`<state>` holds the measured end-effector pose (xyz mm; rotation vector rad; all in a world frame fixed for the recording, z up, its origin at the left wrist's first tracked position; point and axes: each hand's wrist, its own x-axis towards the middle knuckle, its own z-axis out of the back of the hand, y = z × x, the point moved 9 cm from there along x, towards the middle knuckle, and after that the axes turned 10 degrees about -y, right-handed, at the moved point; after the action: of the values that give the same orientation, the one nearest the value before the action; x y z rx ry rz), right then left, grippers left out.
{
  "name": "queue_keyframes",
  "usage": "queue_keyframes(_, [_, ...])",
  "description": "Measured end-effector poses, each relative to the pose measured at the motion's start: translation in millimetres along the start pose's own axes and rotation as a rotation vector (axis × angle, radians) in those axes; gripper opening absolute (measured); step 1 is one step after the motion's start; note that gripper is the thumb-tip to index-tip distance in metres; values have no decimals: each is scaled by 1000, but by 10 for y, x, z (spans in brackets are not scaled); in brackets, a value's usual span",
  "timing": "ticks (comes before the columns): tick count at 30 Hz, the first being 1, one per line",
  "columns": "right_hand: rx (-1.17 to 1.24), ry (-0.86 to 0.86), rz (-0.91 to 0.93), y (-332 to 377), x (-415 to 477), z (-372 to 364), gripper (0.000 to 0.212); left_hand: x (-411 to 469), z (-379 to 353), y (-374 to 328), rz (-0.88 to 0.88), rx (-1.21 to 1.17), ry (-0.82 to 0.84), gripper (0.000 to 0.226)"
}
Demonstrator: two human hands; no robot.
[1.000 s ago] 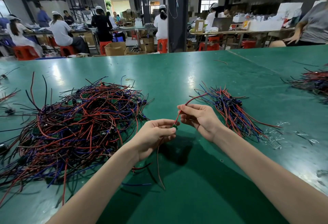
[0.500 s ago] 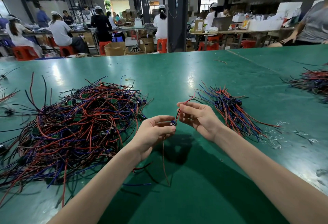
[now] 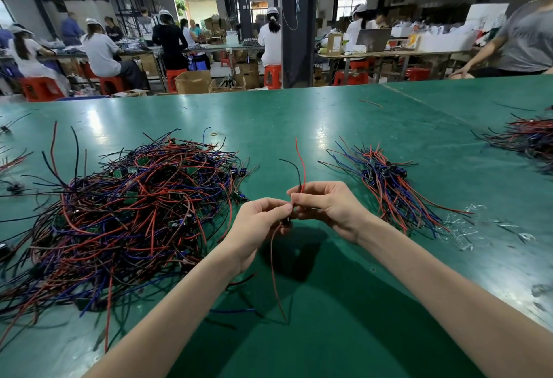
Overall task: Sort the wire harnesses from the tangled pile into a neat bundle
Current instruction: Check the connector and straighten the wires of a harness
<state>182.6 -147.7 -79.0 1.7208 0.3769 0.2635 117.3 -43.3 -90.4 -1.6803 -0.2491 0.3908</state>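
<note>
Green table [image 3: 374, 126], red, blue and black tangled pile [image 3: 128, 213], same-coloured bundle [image 3: 389, 186], red stools [image 3: 40, 87]

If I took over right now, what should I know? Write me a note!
Left hand pinches one harness near its middle; a wire hangs down.
Right hand pinches its red and black wires, which stick up.
Pile: left on the table, big, tangled.
Bundle: right of the hands, small.
Done: some harnesses bundled.
Left: add this one, then sort the pile.
</note>
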Motion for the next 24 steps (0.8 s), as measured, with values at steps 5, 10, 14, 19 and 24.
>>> queue_keyframes(5, [-8,-52,14,7,27,42,4,-15,-6,3,29,-8,-3,11])
queue_keyframes(10, [165,-153,-66,12,102,229,6,-44,-87,23,49,5,46,12])
queue_keyframes(14, [267,-222,-96,30,146,355,8,-75,-131,53,67,16,55,14])
queue_keyframes(19, [372,-270,-82,85,201,450,10,-80,-151,57,50,31,39,15])
queue_keyframes(24, [331,-278,-38,125,219,484,12,-45,-110,92,45,54,7,13])
